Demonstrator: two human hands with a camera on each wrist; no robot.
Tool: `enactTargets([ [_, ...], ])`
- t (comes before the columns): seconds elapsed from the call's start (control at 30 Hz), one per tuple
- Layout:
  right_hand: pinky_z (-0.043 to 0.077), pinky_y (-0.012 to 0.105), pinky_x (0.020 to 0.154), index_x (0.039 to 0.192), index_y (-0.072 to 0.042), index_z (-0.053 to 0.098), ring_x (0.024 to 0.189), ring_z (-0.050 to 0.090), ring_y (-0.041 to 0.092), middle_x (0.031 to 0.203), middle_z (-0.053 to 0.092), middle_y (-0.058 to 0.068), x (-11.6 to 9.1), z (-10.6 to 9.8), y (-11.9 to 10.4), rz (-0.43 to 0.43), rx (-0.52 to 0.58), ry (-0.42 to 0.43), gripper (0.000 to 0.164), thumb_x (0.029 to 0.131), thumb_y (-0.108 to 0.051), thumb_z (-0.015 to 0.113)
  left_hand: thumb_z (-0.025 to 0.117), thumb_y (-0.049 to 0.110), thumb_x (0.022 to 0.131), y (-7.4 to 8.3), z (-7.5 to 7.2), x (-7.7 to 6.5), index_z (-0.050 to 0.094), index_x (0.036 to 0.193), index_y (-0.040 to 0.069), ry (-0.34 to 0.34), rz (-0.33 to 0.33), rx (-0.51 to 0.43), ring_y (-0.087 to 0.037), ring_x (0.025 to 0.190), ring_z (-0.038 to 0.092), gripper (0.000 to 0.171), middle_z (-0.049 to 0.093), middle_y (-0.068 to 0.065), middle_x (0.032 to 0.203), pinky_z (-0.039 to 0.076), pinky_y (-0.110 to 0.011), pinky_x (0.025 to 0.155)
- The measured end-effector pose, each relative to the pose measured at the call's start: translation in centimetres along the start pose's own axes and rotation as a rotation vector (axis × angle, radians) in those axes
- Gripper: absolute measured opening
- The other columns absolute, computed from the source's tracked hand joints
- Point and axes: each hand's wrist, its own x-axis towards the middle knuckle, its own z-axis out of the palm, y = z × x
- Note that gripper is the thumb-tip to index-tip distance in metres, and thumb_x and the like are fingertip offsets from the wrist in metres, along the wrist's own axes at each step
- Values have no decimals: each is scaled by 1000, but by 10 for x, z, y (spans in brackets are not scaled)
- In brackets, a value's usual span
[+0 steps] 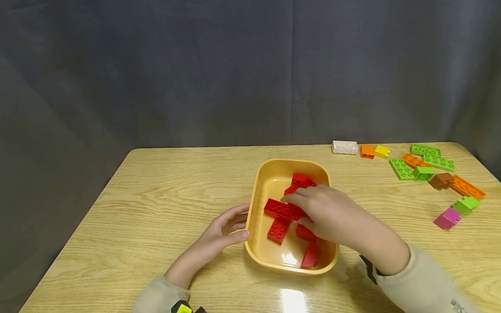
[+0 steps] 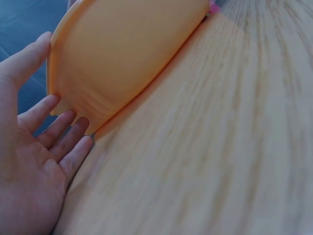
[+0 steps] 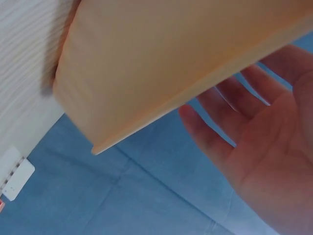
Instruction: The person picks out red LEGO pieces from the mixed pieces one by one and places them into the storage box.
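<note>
A yellow-orange plastic bin (image 1: 258, 256) stands on the table with several red toy bricks (image 1: 278, 230) lying in it. My left hand (image 1: 225, 230) rests against the bin's left side, thumb near the rim. In the left wrist view, the fingertips (image 2: 80, 125) of that hand touch the bin's outer wall (image 2: 127, 54). Over the right rim, my right hand (image 1: 322, 213) reaches down among the red bricks, thumb and index finger apart with red bricks beneath them. Seen from the right wrist, its fingers (image 3: 230, 107) pass behind the bin's rim, which hides most of their tips.
At the back right lie a white brick (image 1: 345, 148), an orange brick (image 1: 367, 151) and a yellow brick (image 1: 382, 151). Farther right are green plates (image 1: 401, 169), orange plates (image 1: 467, 187), a brown brick (image 1: 442, 181) and a pink brick (image 1: 447, 218). A dark curtain (image 1: 211, 74) hangs behind the table.
</note>
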Motion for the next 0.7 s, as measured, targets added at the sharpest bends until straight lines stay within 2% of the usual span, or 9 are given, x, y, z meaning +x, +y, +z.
enactTargets([
  [0.27,52,44,88,120,-11,69,97,66,25,106,69,5,1,3,-5,-27,-13,-2,48,75,-12,86,67,24,95,1,1,0,37,151,3,-1,5,-11,-35,130,46,67,46,-22,145,40,-34,106],
  [0.7,52,43,90,116,-9,70,96,66,25,104,69,5,1,6,-3,-11,-13,8,43,75,-10,84,67,21,95,1,2,0,36,151,2,3,10,-14,-37,130,46,67,46,-23,145,42,-32,104],
])
